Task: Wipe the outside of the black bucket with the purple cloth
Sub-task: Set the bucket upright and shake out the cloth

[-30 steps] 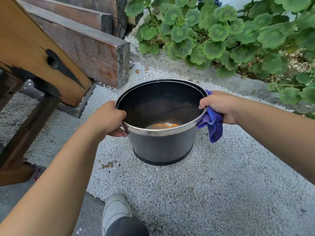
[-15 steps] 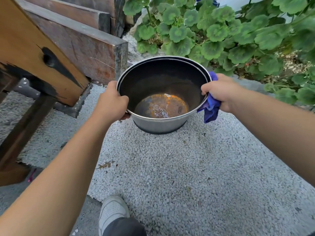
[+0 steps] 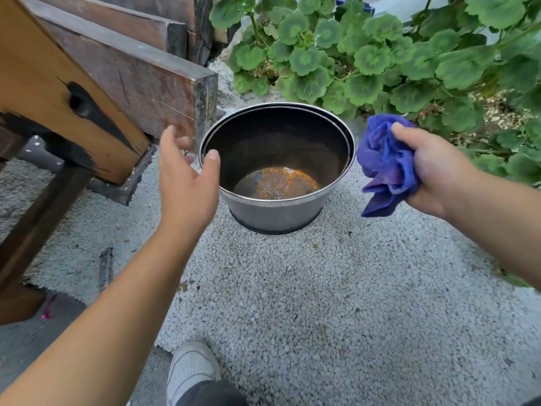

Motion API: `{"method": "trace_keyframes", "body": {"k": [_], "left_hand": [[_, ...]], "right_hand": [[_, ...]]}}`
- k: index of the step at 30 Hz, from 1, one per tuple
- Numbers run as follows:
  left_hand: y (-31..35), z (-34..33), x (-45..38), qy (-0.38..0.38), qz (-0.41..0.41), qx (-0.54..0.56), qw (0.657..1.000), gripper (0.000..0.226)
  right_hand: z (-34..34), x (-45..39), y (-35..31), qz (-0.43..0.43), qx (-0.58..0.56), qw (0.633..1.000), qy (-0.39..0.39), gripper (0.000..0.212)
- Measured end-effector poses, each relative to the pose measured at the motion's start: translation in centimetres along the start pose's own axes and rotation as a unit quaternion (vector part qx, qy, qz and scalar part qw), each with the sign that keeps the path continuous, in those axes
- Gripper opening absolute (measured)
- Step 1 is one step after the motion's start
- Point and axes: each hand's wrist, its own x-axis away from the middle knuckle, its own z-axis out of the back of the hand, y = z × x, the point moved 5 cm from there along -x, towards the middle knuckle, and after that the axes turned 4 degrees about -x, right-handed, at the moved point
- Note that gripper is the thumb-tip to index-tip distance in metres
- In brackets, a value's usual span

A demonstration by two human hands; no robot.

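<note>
Both hands have let go of the black bucket (image 3: pixel 278 213), which now stands upright on the gravel ground (image 3: pixel 322 303). Left hand (image 3: pixel 187 183) hovers beside its rim, fingers (image 3: pixel 212 168) spread and empty. Right hand (image 3: pixel 433 168) is off to the other side, fingers pinching the bunched purple cloth (image 3: pixel 383 162), just clear of the bucket wall.

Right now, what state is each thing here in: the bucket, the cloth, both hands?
black bucket: upright on the gravel, open, rusty orange bottom, nobody holding it.
purple cloth: bunched up in the right hand, clear of the bucket.
right hand: closed on the cloth.
left hand: open, empty, beside the bucket's rim.
</note>
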Motion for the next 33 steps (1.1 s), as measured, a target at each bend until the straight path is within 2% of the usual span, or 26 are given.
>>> {"method": "trace_keyframes", "body": {"k": [1, 3, 6, 7, 10, 12, 14, 17, 20, 21, 25, 27, 28, 30, 33], "left_hand": [[1.7, 0.0, 1.2, -0.004, -0.033, 0.053, 0.998, 0.055], [4.6, -1.5, 3.9, -0.099, -0.035, 0.175, 0.979, 0.038], [7.4, -5.2, 7.6, -0.320, 0.087, 0.280, 0.901, 0.040], [7.9, -5.9, 8.3, -0.357, 0.119, 0.301, 0.876, 0.041], [7.9, -6.1, 8.2, -0.348, 0.166, 0.386, 0.838, 0.044], [7.2, -5.6, 7.9, -0.338, 0.165, 0.414, 0.829, 0.038], [6.5, -5.3, 7.7, -0.360, 0.148, 0.407, 0.826, 0.036], [6.2, -5.0, 7.5, -0.433, 0.099, 0.361, 0.820, 0.046], [5.6, -4.7, 7.0, -0.470, 0.024, 0.227, 0.852, 0.048], [5.2, -4.7, 7.0, -0.486, 0.013, 0.191, 0.853, 0.046], [4.8, -3.9, 6.7, -0.565, -0.026, 0.135, 0.814, 0.035], [5.3, -3.3, 6.3, -0.559, -0.104, 0.069, 0.820, 0.032], [5.7, -2.9, 5.9, -0.527, -0.142, 0.026, 0.838, 0.028], [6.4, -2.0, 4.8, -0.423, -0.193, -0.045, 0.884, 0.030], [8.6, 0.8, 3.3, -0.241, -0.273, -0.079, 0.928, 0.020]], "right_hand": [[-0.3, 1.5, -0.5, 0.006, -0.005, 1.000, -0.021, 0.043], [-1.6, 4.5, -1.0, 0.020, -0.021, 0.996, -0.082, 0.046], [-4.8, 8.2, -0.4, 0.035, -0.021, 0.982, -0.187, 0.044], [-5.6, 9.0, 0.3, 0.034, -0.001, 0.978, -0.205, 0.040], [-6.4, 9.9, 1.7, 0.045, 0.067, 0.972, -0.219, 0.029], [-5.9, 9.7, 1.8, 0.064, 0.100, 0.972, -0.202, 0.034], [-5.0, 9.3, 1.4, 0.081, 0.171, 0.969, -0.161, 0.045], [-4.6, 9.3, 0.6, 0.119, 0.276, 0.940, -0.162, 0.023], [-5.0, 9.3, -1.5, 0.182, 0.309, 0.920, -0.157, 0.019], [-4.9, 9.2, -2.2, 0.197, 0.302, 0.920, -0.153, 0.020], [-5.1, 9.3, -3.3, 0.217, 0.283, 0.916, -0.182, 0.024], [-5.4, 9.5, -3.6, 0.199, 0.250, 0.925, -0.208, 0.016], [-5.4, 9.5, -3.8, 0.196, 0.245, 0.925, -0.212, 0.012], [-5.2, 9.2, -4.6, 0.198, 0.255, 0.922, -0.212, 0.012], [-4.0, 8.7, -5.6, 0.184, 0.302, 0.903, -0.243, 0.010]]}}
